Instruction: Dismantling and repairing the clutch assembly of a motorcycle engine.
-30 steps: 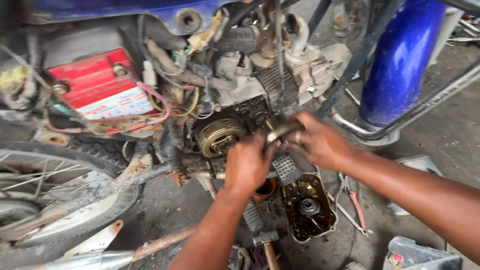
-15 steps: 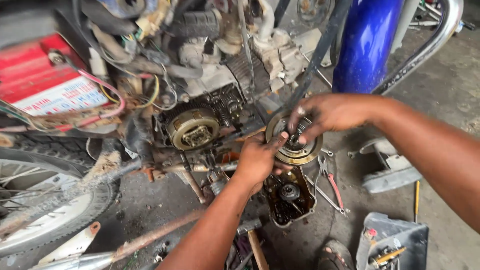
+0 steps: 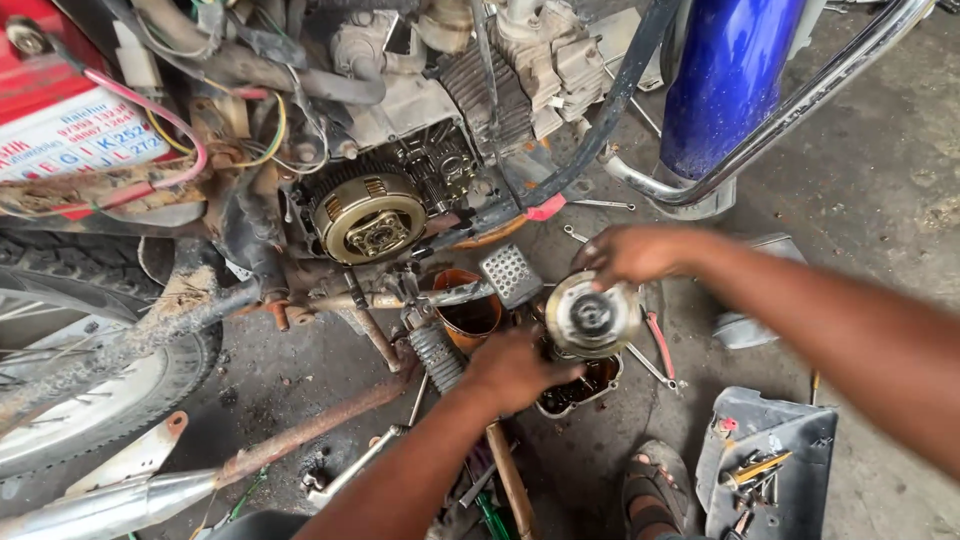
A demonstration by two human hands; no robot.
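While both hands work low beside the stripped motorcycle, a red battery [image 3: 70,95] sits at the upper left of the frame; it is box-shaped, with a white rectangular label bearing red and blue print across its face, and red and yellow wires loop past it. No other package or sign shows.

The round metal clutch part [image 3: 592,316] is a dull grey disc with a dark hub at its centre and a brighter worn rim. It is held just above a dark oily cover [image 3: 578,388] lying on the concrete floor [image 3: 880,210], right of an orange bowl [image 3: 470,310]. The right hand [image 3: 632,254] grips its upper edge, fingers curled narrowly over the rim. The left hand [image 3: 518,368] closes under its lower left edge, fingers tucked beneath.

One second clutch assembly [image 3: 367,219], brassy and round, remains mounted on the engine. One blue fuel tank [image 3: 728,85] stands at top right. One grey tray [image 3: 765,470] of small tools lies at lower right, beside one sandalled foot [image 3: 652,487]. One spoked wheel [image 3: 85,390] fills the left.
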